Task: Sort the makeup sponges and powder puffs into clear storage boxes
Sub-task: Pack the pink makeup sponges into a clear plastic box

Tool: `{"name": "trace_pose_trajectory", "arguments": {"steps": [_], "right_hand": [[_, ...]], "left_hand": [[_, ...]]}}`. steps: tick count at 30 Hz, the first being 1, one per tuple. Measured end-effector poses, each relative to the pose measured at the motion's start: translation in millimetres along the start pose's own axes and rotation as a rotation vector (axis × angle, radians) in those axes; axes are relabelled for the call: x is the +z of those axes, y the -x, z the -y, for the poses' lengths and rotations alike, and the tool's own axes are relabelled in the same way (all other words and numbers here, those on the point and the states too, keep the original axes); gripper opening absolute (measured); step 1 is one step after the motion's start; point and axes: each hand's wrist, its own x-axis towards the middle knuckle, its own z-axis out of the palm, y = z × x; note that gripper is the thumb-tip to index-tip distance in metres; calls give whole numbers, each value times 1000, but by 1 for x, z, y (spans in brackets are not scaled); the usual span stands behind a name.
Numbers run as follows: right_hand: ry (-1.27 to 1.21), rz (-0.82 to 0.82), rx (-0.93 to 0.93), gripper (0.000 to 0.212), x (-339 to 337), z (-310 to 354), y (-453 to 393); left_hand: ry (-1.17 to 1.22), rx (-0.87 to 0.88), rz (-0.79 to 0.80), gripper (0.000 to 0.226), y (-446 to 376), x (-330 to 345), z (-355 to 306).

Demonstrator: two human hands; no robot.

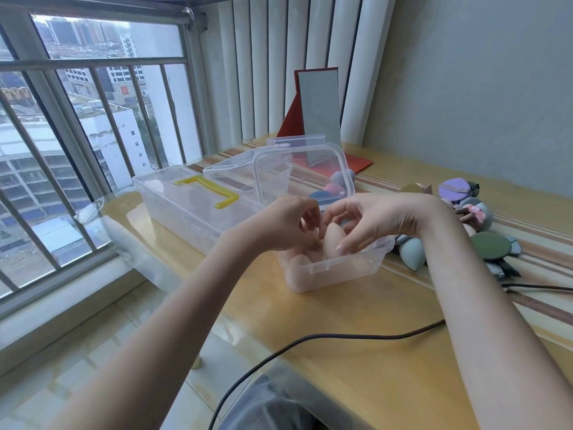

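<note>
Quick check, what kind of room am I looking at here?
Probably a high-rise flat, at a table by the window: tower blocks outside behind bars, a standing mirror and curtains at the back.

Soft, even daylight enters through the barred glass window (93,135), leaving pale glare on the glossy floor tiles (77,352) beneath it. Wide-angle distortion bends the window's bars; detail looks slightly smeared.

Pale peach sponges (333,243) are showing through the clear near box (331,273). A yellow handle (206,191) is topping the left box. Far off, a red stand (290,119) is framing a grey mirror. Rightward, teal (411,252), olive green (490,246) and lilac (455,189) pieces are lying on the tan, striped table (356,352).
</note>
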Motion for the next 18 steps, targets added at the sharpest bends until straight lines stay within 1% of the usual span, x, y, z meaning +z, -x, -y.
{"name": "trace_pose_trajectory", "arguments": {"steps": [3, 5, 8, 13, 18], "right_hand": [[60, -76, -12, 45, 2, 4, -4], [113, -87, 7, 48, 5, 8, -7], [177, -56, 25, 43, 12, 12, -11], [305, -94, 111, 31, 20, 16, -18], [233, -55, 164, 32, 23, 17, -22]], "left_hand": [[-7, 8, -3, 21, 0, 0, -1], [-25, 14, -6, 20, 0, 0, -1], [-84, 13, -7, 21, -1, 2, 0], [-82, 17, -3, 20, 0, 3, 0], [-94, 23, -6, 20, 0, 4, 1]]}}
